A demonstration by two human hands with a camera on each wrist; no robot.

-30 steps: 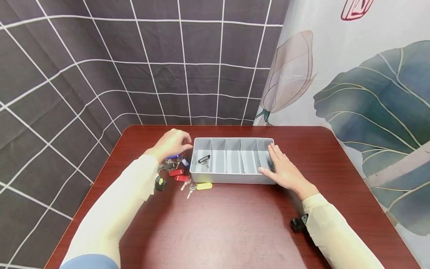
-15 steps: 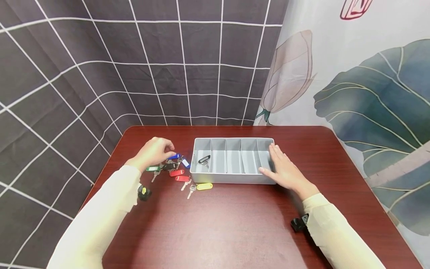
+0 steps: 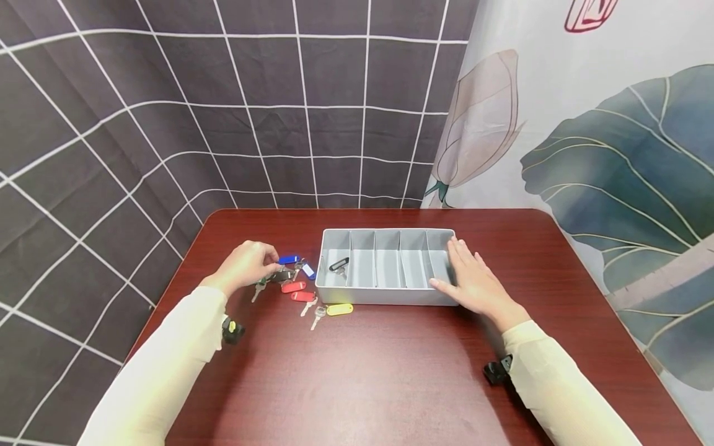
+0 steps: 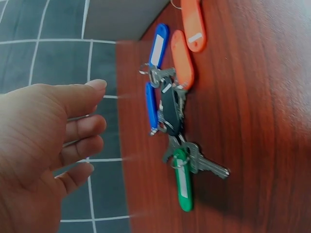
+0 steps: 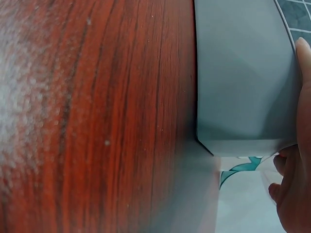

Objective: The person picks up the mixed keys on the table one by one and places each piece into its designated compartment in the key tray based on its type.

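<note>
My left hand (image 3: 242, 267) hovers beside a cluster of keys with coloured tags, holding nothing. In the left wrist view its fingers are loosely bent, apart from a black key tag (image 4: 170, 109), a green key tag (image 4: 183, 187) and two blue key tags. Two red key tags (image 3: 293, 287) lie nearer the grey divided tray (image 3: 385, 296). Against the tray's right end rests my right hand (image 3: 476, 282), fingers straight along the end rim and thumb at the front corner. Another black key tag (image 3: 338, 264) with its key lies in the leftmost compartment.
A yellow key tag (image 3: 339, 309) with a key sits just in front of the tray. The reddish-brown table (image 3: 357, 378) ends at a dark gridded curtain (image 3: 334, 133) behind and a flower-patterned one on the right. Each wrist carries a small black camera.
My left hand has drawn back left from the tray's left end, then lowered toward the black and green key tags. The right hand and the tray stay where they were.
</note>
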